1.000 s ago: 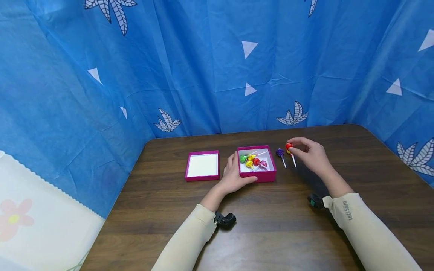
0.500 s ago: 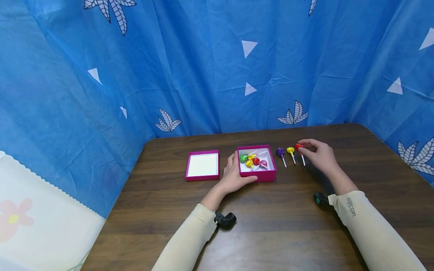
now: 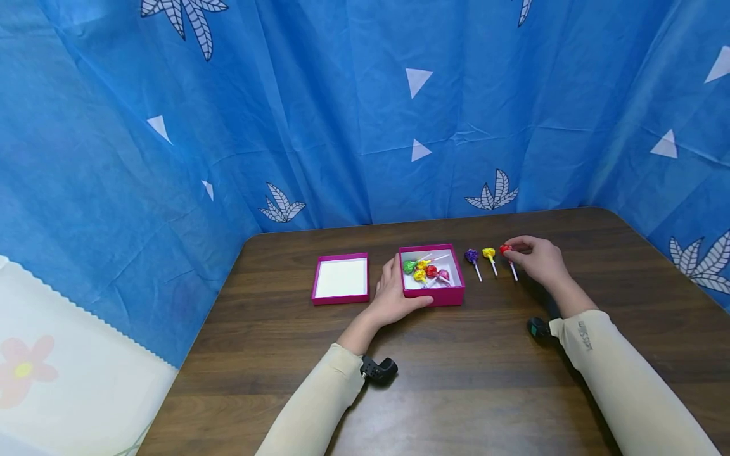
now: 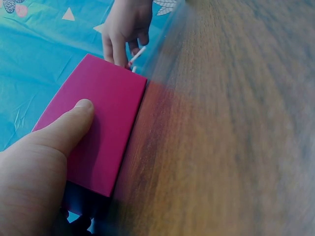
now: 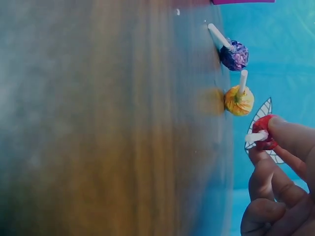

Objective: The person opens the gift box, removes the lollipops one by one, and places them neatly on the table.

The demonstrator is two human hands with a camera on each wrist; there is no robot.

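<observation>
My right hand pinches a red lollipop by its wrapped head, between thumb and fingers. Its white stick points toward me, at the right end of a row on the table. Left of it lie a yellow lollipop and a purple lollipop, apart from each other. With my left hand I hold a pink open box at its near left corner. The thumb lies on the front wall and the fingers along the left side. Inside are several lollipops, green, yellow, red and pink.
Left of my left hand lies the box lid, its white inside facing up. A blue curtain hangs behind the far edge of the brown wooden table.
The red lollipop has moved right in my right hand, from over the yellow one to a spot beside it. My left hand and the box have stayed put.
</observation>
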